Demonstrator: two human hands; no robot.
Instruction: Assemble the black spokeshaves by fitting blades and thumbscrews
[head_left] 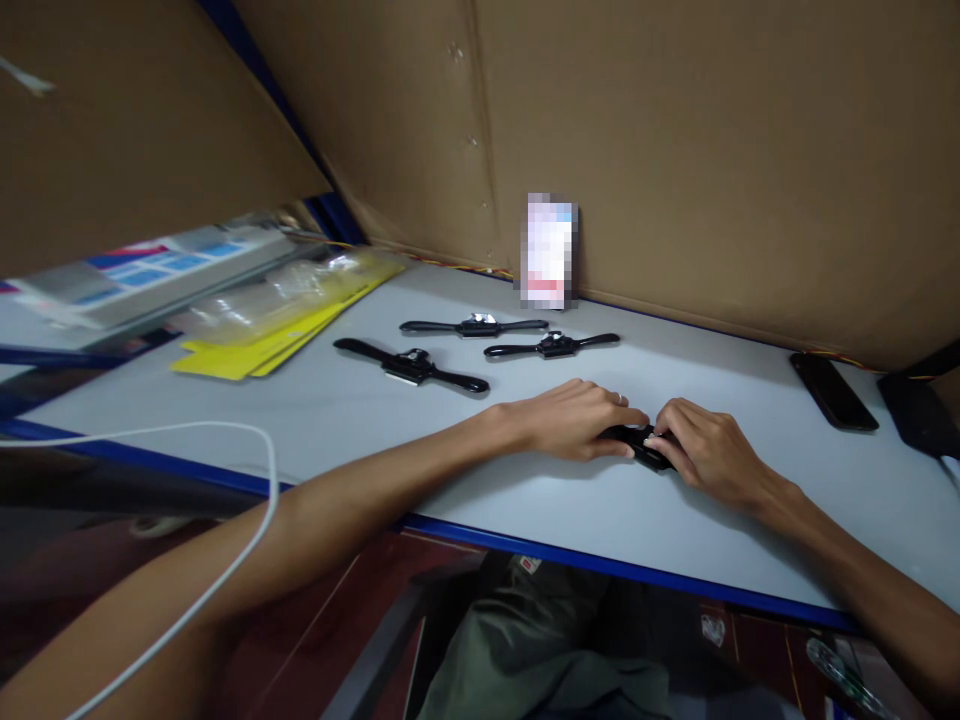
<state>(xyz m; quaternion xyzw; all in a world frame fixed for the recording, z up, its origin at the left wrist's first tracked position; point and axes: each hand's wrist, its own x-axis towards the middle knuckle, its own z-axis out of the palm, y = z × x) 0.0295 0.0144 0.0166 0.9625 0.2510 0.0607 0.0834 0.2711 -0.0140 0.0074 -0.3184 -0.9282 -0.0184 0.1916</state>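
A black spokeshave [651, 455] lies low over the grey tabletop, partly covered by my fingers. My left hand [581, 420], with a ring on one finger, is closed around its left handle. With thumb and fingers, my right hand [701, 450] grips the tool at its middle and right side; its right handle is hidden under that hand. Farther back and to the left rest three more black spokeshaves: one nearest [411, 366], one at the back [474, 325] and one to the right [553, 345]. Each has a shiny metal part at its middle.
Yellow sheets [225, 360] and clear plastic packaging [277, 300] lie at the left. A bright, blurred-out panel [549, 250] leans on the cardboard wall [675, 150]. A dark phone [834, 390] and a black flat object [919, 415] sit at the right. A white cable [271, 470] crosses my left arm.
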